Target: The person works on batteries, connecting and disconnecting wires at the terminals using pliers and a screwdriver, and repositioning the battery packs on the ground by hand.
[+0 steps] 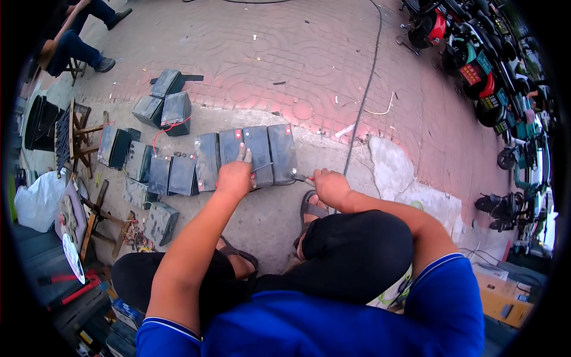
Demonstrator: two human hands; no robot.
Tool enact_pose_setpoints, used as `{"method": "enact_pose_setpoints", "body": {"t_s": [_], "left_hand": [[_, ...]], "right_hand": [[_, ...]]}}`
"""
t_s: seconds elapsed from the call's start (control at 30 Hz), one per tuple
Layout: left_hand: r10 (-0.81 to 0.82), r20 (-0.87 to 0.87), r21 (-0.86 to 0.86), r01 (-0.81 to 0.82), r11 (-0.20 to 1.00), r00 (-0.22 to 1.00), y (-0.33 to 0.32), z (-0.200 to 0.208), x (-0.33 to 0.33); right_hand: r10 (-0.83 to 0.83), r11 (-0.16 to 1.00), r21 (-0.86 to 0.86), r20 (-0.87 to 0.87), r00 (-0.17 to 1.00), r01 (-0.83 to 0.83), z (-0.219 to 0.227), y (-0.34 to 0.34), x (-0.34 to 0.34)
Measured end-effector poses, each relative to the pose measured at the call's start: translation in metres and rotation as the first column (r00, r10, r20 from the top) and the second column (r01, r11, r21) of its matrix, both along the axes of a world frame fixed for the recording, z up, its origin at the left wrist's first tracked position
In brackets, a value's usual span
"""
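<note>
A row of several dark grey box-shaped batteries [279, 152] stands on the ground in front of my feet, with red-marked terminals at their corners. My left hand [237, 175] rests over the middle batteries, index finger stretched away from me and other fingers curled. A thin grey rod [262, 167] sticks out to the right from under it, seemingly held. My right hand [331, 185] is closed on a small red-handled tool [310, 178]. The tool's dark tip reaches the near right corner of the rightmost battery, at its terminal; its exact kind is too small to tell.
More batteries [176, 110] stand to the left, some joined by red wires. Wooden folding stools [89, 140] and a white plastic bag [40, 199] lie farther left. A black cable [364, 98] crosses the paving. Parked scooters [476, 71] line the right; a person [80, 47] sits far left.
</note>
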State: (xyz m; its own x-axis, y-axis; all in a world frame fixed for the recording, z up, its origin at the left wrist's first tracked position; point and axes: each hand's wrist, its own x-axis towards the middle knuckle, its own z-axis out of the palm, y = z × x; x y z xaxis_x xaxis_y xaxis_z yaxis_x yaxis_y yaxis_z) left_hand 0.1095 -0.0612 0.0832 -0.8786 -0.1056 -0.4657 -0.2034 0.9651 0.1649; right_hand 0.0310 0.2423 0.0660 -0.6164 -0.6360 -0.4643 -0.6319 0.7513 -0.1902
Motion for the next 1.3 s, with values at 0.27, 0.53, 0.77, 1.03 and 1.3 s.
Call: {"method": "enact_pose_setpoints", "body": {"t_s": [0.27,0.53,0.77,1.03,1.3], "left_hand": [[0.013,-0.04,0.034,-0.011,0.999,0.999,-0.001,0.005,0.003],[0.046,-0.018,0.007,-0.046,0.999,0.999,-0.006,0.002,0.008],[0.041,-0.066,0.032,-0.039,0.999,0.997,0.0,0.004,0.006],[0.053,-0.091,0.027,-0.051,0.998,0.994,-0.013,-0.001,0.007],[0.041,-0.066,0.032,-0.039,0.999,0.997,0.0,0.008,0.009]], "right_hand": [[-0.306,0.854,-0.431,0.034,0.952,0.29,-0.049,0.01,0.044],[-0.266,0.653,-0.329,0.744,0.613,0.682,0.012,0.007,0.038],[-0.309,0.903,-0.184,0.349,0.885,0.389,0.016,-0.007,0.007],[-0.308,0.864,-0.339,0.227,0.924,0.371,0.028,-0.027,0.013],[-0.114,0.868,-0.493,-0.074,0.991,0.063,0.01,-0.013,-0.005]]}}
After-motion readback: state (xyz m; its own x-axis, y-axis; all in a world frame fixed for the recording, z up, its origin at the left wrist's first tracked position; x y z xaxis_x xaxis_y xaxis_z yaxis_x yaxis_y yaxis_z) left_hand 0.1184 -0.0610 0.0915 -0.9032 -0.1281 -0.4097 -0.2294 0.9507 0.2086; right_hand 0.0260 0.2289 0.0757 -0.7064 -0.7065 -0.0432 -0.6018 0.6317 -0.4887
